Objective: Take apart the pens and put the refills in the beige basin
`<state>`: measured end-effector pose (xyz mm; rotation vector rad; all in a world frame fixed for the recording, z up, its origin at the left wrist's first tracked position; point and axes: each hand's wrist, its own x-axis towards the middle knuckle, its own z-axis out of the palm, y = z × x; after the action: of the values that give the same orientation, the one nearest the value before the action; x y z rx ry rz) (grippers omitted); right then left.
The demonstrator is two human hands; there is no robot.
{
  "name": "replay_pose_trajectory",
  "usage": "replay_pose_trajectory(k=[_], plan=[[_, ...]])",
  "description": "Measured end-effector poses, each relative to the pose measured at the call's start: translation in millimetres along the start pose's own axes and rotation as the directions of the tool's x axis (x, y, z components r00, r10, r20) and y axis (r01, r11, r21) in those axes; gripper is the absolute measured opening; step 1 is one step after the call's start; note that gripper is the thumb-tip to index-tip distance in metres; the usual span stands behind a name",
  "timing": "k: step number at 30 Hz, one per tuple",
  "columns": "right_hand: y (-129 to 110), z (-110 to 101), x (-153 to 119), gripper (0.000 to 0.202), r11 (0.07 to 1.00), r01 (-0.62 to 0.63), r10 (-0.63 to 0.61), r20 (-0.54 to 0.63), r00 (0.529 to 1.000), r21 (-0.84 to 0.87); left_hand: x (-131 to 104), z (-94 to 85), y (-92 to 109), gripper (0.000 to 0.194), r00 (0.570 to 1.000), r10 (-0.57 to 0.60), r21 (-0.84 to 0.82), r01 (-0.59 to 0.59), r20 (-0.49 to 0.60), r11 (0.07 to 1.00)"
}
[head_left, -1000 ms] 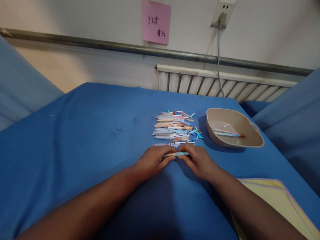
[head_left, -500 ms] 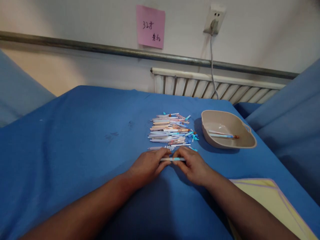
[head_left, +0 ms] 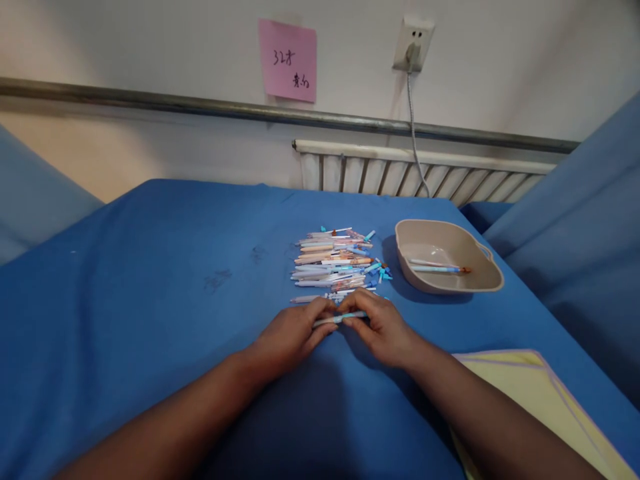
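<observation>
Between both hands is a slim pale pen with a light-blue part (head_left: 340,319), tilted slightly up to the right. My left hand (head_left: 295,331) pinches its left end, and my right hand (head_left: 379,327) pinches the right part, the fingertips nearly meeting. Just beyond the hands lies a pile of pen parts (head_left: 330,260), white, peach and lilac barrels with small blue and brown pieces at the right side. The nearest parts are partly hidden by my fingers. To the right, a beige basin (head_left: 450,285) holds a few slim pens (head_left: 435,268), one with a brown tip.
A blue cloth (head_left: 200,233) covers the table. A yellow cloth with a purple edge (head_left: 520,387) lies at the lower right, partly under my right forearm. Behind stand a radiator (head_left: 400,175), a metal rail (head_left: 200,103) and a wall socket (head_left: 414,45) with a cord.
The pen in my hands has tilted, its right end now higher. The whole view has shifted slightly, moving the background leftward. Both hands still grip the pen.
</observation>
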<state>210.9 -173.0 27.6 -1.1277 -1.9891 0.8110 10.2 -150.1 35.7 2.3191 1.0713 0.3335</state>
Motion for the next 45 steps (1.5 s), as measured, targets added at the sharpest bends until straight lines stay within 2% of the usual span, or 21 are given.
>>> replay_pose_trajectory(k=[3, 6, 9, 12, 18, 22, 24, 29, 32, 36, 38, 42, 45], plan=[[0, 0, 0, 0.009, 0.997, -0.071, 0.071, 0.029, 0.997, 0.006, -1, 2.0, 1, 0.026, 0.999, 0.033, 0.035, -0.032, -0.012, 0.999], [0, 2, -2, 0.016, 0.989, -0.145, 0.144, 0.045, 0.989, 0.015, 0, 2.0, 2, 0.028, 0.999, 0.035, 0.095, -0.033, -0.014, 0.995], [1, 3, -2, 0.028, 0.993, -0.115, 0.116, -0.013, 0.993, 0.033, 0, 0.9, 3, 0.034, 1.000, 0.017, 0.127, -0.014, -0.022, 0.992], [3, 5, -1, 0.023, 0.993, -0.092, 0.094, -0.033, 0.995, 0.076, 0, 0.6, 4, 0.034, 1.000, 0.022, 0.133, -0.022, -0.002, 0.991], [3, 5, -1, 0.020, 0.973, -0.199, 0.196, 0.035, 0.980, 0.118, -1, 3.1, 4, 0.038, 0.997, 0.073, 0.149, -0.066, -0.041, 0.987], [4, 5, -2, 0.031, 0.985, -0.129, 0.134, -0.032, 0.991, 0.118, 0, 3.1, 2, 0.039, 0.997, 0.056, 0.138, -0.049, -0.047, 0.989], [5, 7, -2, 0.028, 0.986, -0.104, 0.111, -0.049, 0.993, 0.128, 0, 2.7, 3, 0.040, 0.998, 0.056, 0.128, -0.050, -0.041, 0.991], [6, 10, -1, 0.020, 0.963, -0.194, 0.198, -0.003, 0.980, 0.186, 0, 3.5, 5, 0.038, 0.998, 0.060, 0.128, -0.057, -0.020, 0.990], [6, 8, 0, 0.027, 0.934, -0.250, 0.250, 0.030, 0.968, 0.255, 1, 3.4, 5, 0.033, 0.999, 0.045, 0.074, -0.045, 0.008, 0.996], [9, 1, 1, 0.030, 0.928, -0.201, 0.244, -0.107, 0.964, 0.312, 3, 0.1, 4, 0.026, 0.999, -0.012, -0.091, 0.015, 0.029, 0.996], [10, -1, 2, 0.027, 0.923, -0.196, 0.246, -0.118, 0.962, 0.331, 4, -2.0, 5, 0.027, 0.998, -0.036, -0.181, 0.044, 0.048, 0.982], [7, 0, 1, 0.014, 0.973, -0.135, 0.149, -0.067, 0.987, 0.186, 6, -3.0, 6, 0.030, 0.996, -0.041, -0.298, 0.062, 0.078, 0.953], [5, 1, 1, 0.010, 0.990, -0.111, 0.116, -0.052, 0.992, 0.086, 6, -0.2, 5, 0.032, 0.993, -0.061, -0.452, 0.098, 0.096, 0.887]])
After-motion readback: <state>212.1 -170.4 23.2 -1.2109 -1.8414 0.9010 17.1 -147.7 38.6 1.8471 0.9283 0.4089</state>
